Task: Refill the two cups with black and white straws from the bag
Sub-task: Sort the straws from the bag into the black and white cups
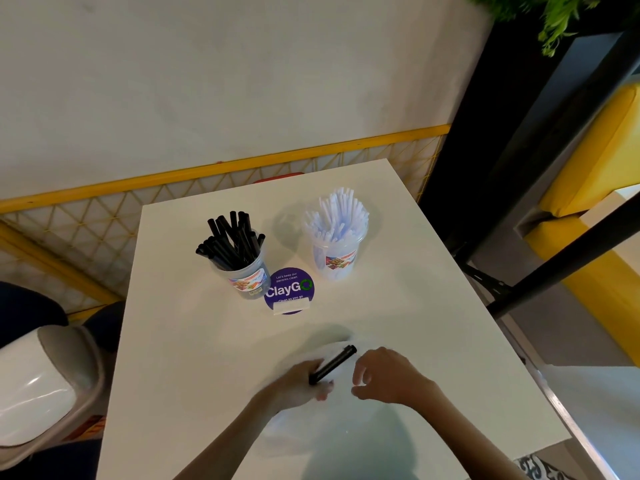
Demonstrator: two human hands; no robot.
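Note:
Two clear plastic cups stand on the white table [194,358]. The left cup [247,275] holds several black straws [230,239]; the right cup [334,256] holds several white straws [341,213]. Near the table's front, my left hand [299,384] is shut on a black straw [332,363] that points up and to the right. A clear, blurred plastic bag [341,396] lies under and between my hands. My right hand [384,375] hovers just right of the straw with fingers curled apart, and it holds nothing I can see.
A round purple "ClayGo" sticker [289,291] lies between the cups. A white chair [45,382] stands at the left. A yellow mesh rail [221,168] runs behind the table. Black posts [568,254] and yellow cushions [595,157] are at the right.

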